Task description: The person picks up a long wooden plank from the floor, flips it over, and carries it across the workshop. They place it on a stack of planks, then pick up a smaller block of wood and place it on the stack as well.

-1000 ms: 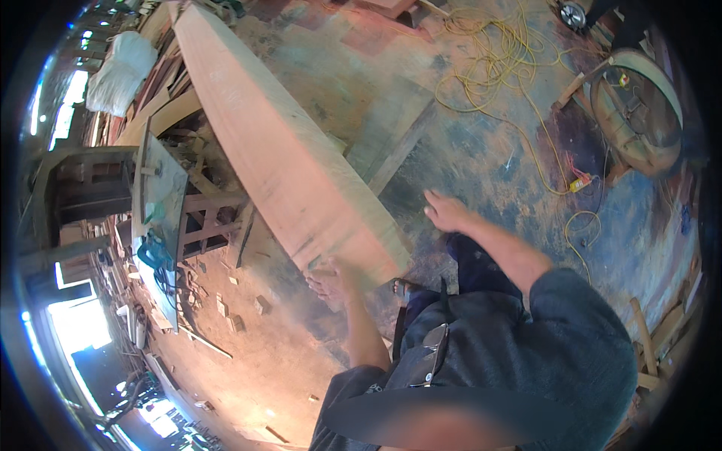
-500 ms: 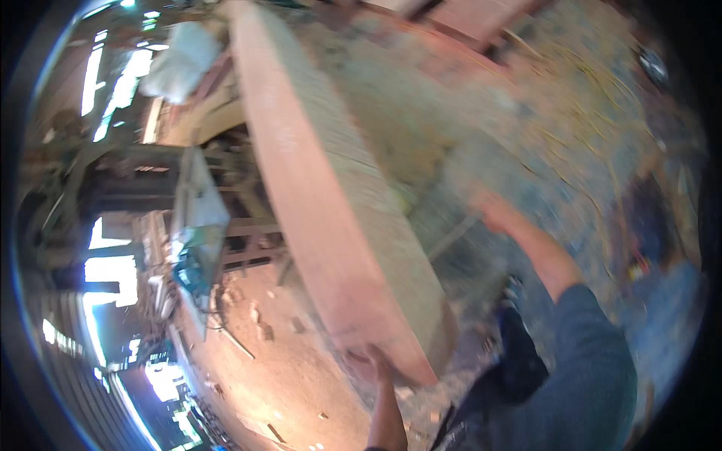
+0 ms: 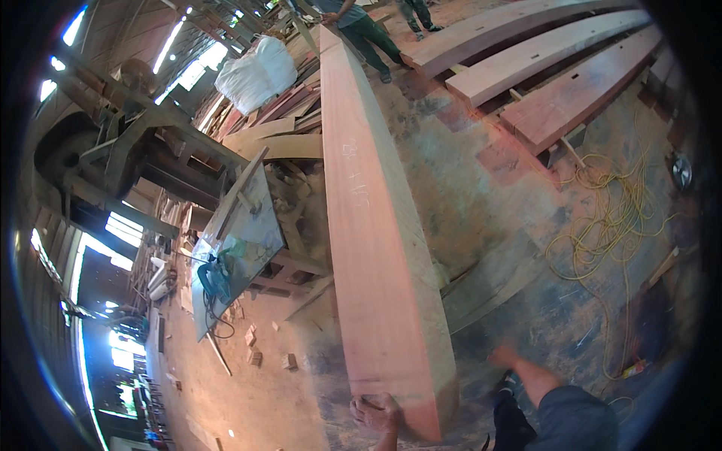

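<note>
Left hand (image 3: 376, 412) on beam (image 3: 380, 301); sack (image 3: 257, 74), contents hidden.

Left hand (image 3: 376, 413) and right hand (image 3: 507, 357) are bare. Right sleeve (image 3: 577, 418) is short, dark blue-grey, leaving the forearm (image 3: 536, 382) uncovered. Trouser leg (image 3: 513, 422) is near-black; footwear (image 3: 508, 382) is dark with paler patches, detail too small to resolve.

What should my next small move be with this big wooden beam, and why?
Perhaps bring your right hand to the near end of the wooden beam: only your left hand touches it there, while the right is apart from it.
</note>
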